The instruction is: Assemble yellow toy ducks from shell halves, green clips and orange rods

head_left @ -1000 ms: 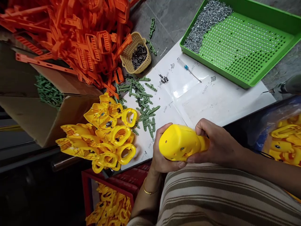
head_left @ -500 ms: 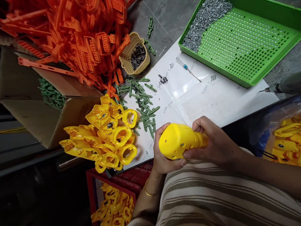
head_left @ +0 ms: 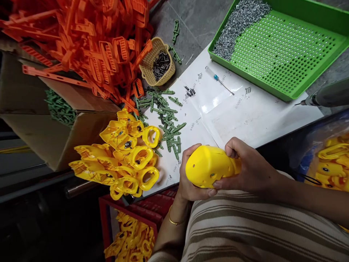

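Note:
A smooth yellow plastic toy body (head_left: 205, 166) with small holes is held between both hands just above the near edge of the white table. My left hand (head_left: 190, 182) is closed around its rounded left end, thumb underneath. My right hand (head_left: 241, 165) grips the narrower right end, with the thumb pressed along the lower side and the fingers curled over the top. A seam line runs along the upper side. The palms hide both ends in part. To the left, yellow half shells (head_left: 128, 156) with wires and small metal parts are stacked at the table edge.
Green plastic pieces (head_left: 170, 127), black springs (head_left: 190, 91) and a screwdriver (head_left: 220, 80) lie on the white table (head_left: 231, 120). A green tray (head_left: 283, 47) holds screws. A power driver (head_left: 324, 96) points in from the right. Orange parts (head_left: 89, 47) pile up behind a cardboard box (head_left: 68, 142).
The yellow toy body has rolled slightly in my hands, so its side holes sit lower. Both hands keep their hold. The power driver appears a little farther left in view.

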Action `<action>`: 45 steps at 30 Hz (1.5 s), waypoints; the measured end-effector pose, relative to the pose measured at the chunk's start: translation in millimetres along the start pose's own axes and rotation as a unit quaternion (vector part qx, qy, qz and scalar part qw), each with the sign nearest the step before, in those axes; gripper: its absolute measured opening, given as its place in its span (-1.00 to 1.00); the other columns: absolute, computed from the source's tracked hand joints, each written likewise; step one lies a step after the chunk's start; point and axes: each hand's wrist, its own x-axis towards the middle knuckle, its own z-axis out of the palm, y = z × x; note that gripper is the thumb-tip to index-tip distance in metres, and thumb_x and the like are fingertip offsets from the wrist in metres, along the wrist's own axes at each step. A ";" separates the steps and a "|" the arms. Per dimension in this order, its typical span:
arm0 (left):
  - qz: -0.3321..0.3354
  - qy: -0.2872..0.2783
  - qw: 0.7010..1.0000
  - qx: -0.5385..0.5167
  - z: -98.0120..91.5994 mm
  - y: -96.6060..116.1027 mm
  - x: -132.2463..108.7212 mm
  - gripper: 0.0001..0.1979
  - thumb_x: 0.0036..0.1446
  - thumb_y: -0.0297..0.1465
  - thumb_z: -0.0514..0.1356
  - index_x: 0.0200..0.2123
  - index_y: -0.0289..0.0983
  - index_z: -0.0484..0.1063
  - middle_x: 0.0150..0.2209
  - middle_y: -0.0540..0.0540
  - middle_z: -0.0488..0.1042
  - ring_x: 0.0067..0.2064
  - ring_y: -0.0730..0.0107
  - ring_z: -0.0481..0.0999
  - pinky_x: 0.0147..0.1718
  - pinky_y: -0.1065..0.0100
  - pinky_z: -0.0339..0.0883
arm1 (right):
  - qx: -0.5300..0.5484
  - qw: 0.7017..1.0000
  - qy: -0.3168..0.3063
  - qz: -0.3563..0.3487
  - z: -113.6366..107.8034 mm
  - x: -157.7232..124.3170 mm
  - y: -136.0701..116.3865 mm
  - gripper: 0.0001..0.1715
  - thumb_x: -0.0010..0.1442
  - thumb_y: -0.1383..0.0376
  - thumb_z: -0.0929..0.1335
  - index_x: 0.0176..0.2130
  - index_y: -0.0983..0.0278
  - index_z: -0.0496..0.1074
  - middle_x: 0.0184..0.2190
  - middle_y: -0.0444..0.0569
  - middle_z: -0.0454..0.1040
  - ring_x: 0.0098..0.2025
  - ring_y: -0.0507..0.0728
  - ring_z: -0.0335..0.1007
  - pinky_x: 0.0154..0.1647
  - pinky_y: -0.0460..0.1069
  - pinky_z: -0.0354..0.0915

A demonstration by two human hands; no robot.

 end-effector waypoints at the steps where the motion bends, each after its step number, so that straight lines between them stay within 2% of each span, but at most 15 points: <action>1: 0.000 -0.001 1.000 -0.005 0.8 0.1 0.1 0.00 -0.36 -0.09 0.51 0.16 -0.13 0.18 0.00 -0.18 0.44 -0.08 0.13 0.52 -0.11 0.14 0.44 | -0.002 1.000 0.003 -0.005 0.3 -0.1 0.6 -0.32 -0.29 0.00 0.55 -0.37 0.17 0.12 -0.43 -0.23 0.22 -0.42 0.03 0.11 -0.48 -0.03 0.10; 9: 0.013 0.008 1.000 0.012 0.8 -2.3 4.0 -0.03 -0.35 -0.05 0.49 0.14 -0.16 0.19 -0.06 -0.16 0.43 -0.13 0.15 0.51 -0.16 0.14 0.45 | 0.031 0.999 -0.005 -0.027 0.8 5.2 3.9 -0.30 -0.30 0.00 0.56 -0.36 0.17 0.13 -0.42 -0.21 0.24 -0.41 0.04 0.14 -0.46 -0.06 0.10; 13: 0.014 0.025 0.998 0.047 -2.3 -2.2 6.8 -0.01 -0.41 -0.06 0.51 0.11 -0.19 0.23 -0.09 -0.14 0.41 -0.15 0.23 0.48 -0.18 0.24 0.43 | 0.039 0.999 -0.002 -0.007 -1.4 8.4 1.6 -0.28 -0.32 -0.04 0.57 -0.35 0.18 0.17 -0.38 -0.18 0.25 -0.37 0.06 0.15 -0.43 -0.04 0.10; 19: 0.011 0.018 0.999 0.037 -3.1 -2.1 9.2 -0.02 -0.42 -0.12 0.52 0.13 -0.15 0.25 -0.05 -0.12 0.41 -0.10 0.21 0.47 -0.14 0.25 0.41 | 0.044 0.999 -0.005 0.022 -2.9 8.8 -1.6 -0.27 -0.34 -0.04 0.58 -0.35 0.18 0.16 -0.39 -0.18 0.25 -0.37 0.07 0.15 -0.43 -0.05 0.09; 26: -0.013 0.000 1.000 0.006 -5.6 -7.2 11.6 0.01 -0.47 -0.10 0.52 0.14 -0.15 0.27 -0.07 -0.13 0.43 -0.12 0.17 0.48 -0.14 0.20 0.42 | 0.025 0.999 0.015 -0.013 0.4 8.3 0.1 -0.26 -0.34 -0.01 0.58 -0.39 0.17 0.11 -0.44 -0.22 0.24 -0.43 0.03 0.12 -0.47 -0.06 0.06; 30: -0.001 0.013 1.000 -0.023 -8.1 -5.7 15.8 -0.01 -0.45 -0.13 0.53 0.14 -0.12 0.30 -0.04 -0.11 0.41 -0.08 0.18 0.48 -0.11 0.23 0.41 | 0.033 0.997 0.004 -0.065 -8.6 16.6 1.3 -0.30 -0.28 -0.05 0.58 -0.35 0.19 0.19 -0.35 -0.15 0.35 -0.32 0.09 0.27 -0.35 -0.02 0.21; 32: -0.004 0.021 0.999 -0.041 -9.9 -2.3 22.0 -0.03 -0.40 -0.12 0.51 0.15 -0.15 0.30 -0.02 -0.14 0.42 -0.08 0.17 0.49 -0.12 0.23 0.42 | 0.047 0.994 0.004 -0.102 -15.8 23.4 2.8 -0.26 -0.24 -0.07 0.57 -0.18 0.20 0.31 -0.16 -0.04 0.42 -0.14 0.17 0.35 -0.20 0.04 0.30; 33: -0.008 0.021 0.999 -0.048 -10.9 -0.1 26.7 -0.05 -0.38 -0.12 0.50 0.15 -0.17 0.30 -0.03 -0.16 0.43 -0.09 0.15 0.50 -0.13 0.22 0.44 | 0.053 0.993 -0.013 -0.109 -19.0 27.1 3.7 -0.17 -0.22 -0.08 0.57 -0.05 0.19 0.33 -0.06 0.02 0.42 -0.04 0.21 0.36 -0.12 0.07 0.33; 35: -0.016 0.009 0.998 -0.059 -12.8 5.1 39.6 -0.07 -0.37 -0.16 0.50 0.14 -0.20 0.33 -0.03 -0.19 0.45 -0.10 0.09 0.52 -0.15 0.19 0.46 | 0.063 0.990 -0.081 -0.099 -23.6 34.8 5.6 -0.03 -0.15 -0.08 0.55 0.15 0.19 0.27 0.06 0.07 0.41 0.03 0.25 0.37 -0.04 0.12 0.35; 36: -0.020 0.002 0.998 -0.064 -13.8 7.8 47.6 -0.08 -0.38 -0.17 0.50 0.13 -0.21 0.35 -0.03 -0.20 0.47 -0.10 0.06 0.53 -0.15 0.17 0.47 | 0.072 0.986 -0.119 -0.087 -24.8 38.7 6.5 -0.04 -0.10 -0.08 0.54 0.17 0.19 0.27 0.05 0.07 0.44 0.02 0.25 0.40 -0.04 0.12 0.37; 38: -0.027 -0.011 0.997 -0.073 -15.3 13.1 65.0 -0.10 -0.38 -0.19 0.51 0.12 -0.22 0.37 -0.04 -0.19 0.50 -0.09 0.02 0.54 -0.14 0.15 0.48 | 0.101 0.979 -0.157 -0.076 -25.7 46.8 8.4 -0.18 -0.02 -0.09 0.50 0.11 0.22 0.33 -0.04 0.04 0.51 -0.07 0.22 0.47 -0.10 0.09 0.41; 41: -0.026 0.003 0.997 -0.069 -14.4 19.0 87.0 -0.18 -0.25 -0.19 0.48 0.13 -0.21 0.36 -0.08 -0.14 0.53 -0.05 0.04 0.55 -0.10 0.17 0.48 | 0.154 0.976 -0.125 -0.086 -27.5 59.1 11.2 -0.35 0.05 -0.10 0.46 -0.03 0.27 0.42 -0.17 0.02 0.56 -0.20 0.19 0.51 -0.22 0.04 0.43; 43: -0.020 0.022 0.997 -0.075 -8.8 19.5 93.1 -0.24 -0.15 -0.18 0.46 0.14 -0.19 0.35 -0.03 -0.14 0.53 0.02 0.05 0.54 -0.03 0.16 0.46 | 0.177 0.975 -0.100 -0.091 -31.1 67.0 12.5 -0.35 0.07 -0.14 0.43 -0.07 0.28 0.44 -0.19 0.04 0.57 -0.24 0.19 0.53 -0.27 0.05 0.44; 45: -0.024 0.020 0.994 -0.102 1.8 16.0 91.0 -0.25 -0.14 -0.14 0.46 0.13 -0.19 0.36 0.04 -0.18 0.51 0.08 0.02 0.52 -0.01 0.12 0.46 | 0.192 0.974 -0.072 -0.097 -36.3 74.6 12.5 -0.27 0.06 -0.23 0.39 -0.06 0.28 0.44 -0.16 0.08 0.58 -0.21 0.23 0.55 -0.25 0.07 0.46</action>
